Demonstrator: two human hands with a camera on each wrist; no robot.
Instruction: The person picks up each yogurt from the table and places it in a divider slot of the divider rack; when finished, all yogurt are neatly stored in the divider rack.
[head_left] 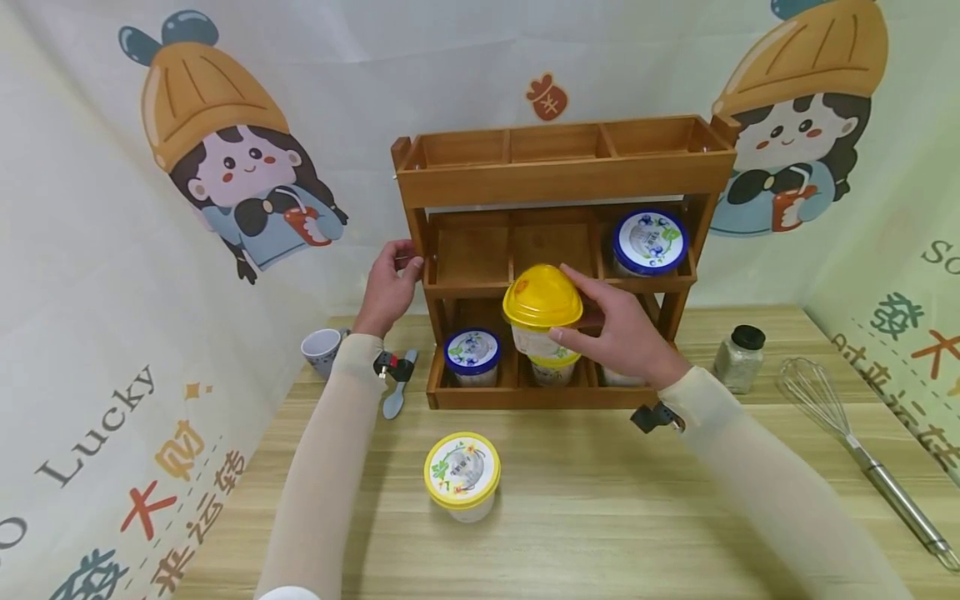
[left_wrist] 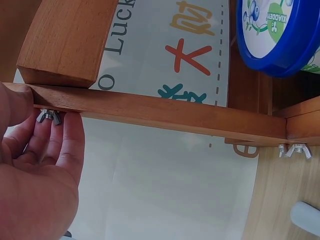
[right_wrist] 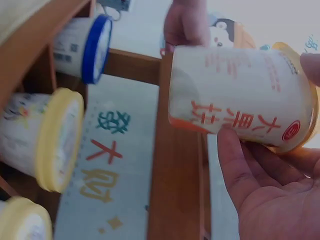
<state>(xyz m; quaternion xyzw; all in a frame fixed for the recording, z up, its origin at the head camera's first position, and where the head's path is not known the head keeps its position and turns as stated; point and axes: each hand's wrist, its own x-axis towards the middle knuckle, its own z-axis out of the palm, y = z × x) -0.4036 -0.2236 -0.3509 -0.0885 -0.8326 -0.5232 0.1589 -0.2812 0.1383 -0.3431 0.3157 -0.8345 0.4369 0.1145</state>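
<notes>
My right hand (head_left: 626,329) grips a cup with a yellow domed lid (head_left: 542,298) in front of the wooden shelf rack (head_left: 566,179). In the right wrist view, the cup's white side with red lettering (right_wrist: 235,92) shows, the fingers curled along it. My left hand (head_left: 392,283) holds the rack's left upright at the middle tier. Thumb and fingers lie either side of that wooden strip (left_wrist: 165,110) in the left wrist view, around a wing nut (left_wrist: 49,116). Behind and below the held cup, a yellow-lidded tub (head_left: 555,371) sits in the bottom tier.
A blue-lidded tub (head_left: 651,242) stands at the middle tier's right, another blue-lidded tub (head_left: 472,354) at bottom left. On the table are a yellow-lidded tub (head_left: 462,475), a mug (head_left: 321,350), a spoon (head_left: 397,396), a black-capped jar (head_left: 739,360) and a whisk (head_left: 862,458).
</notes>
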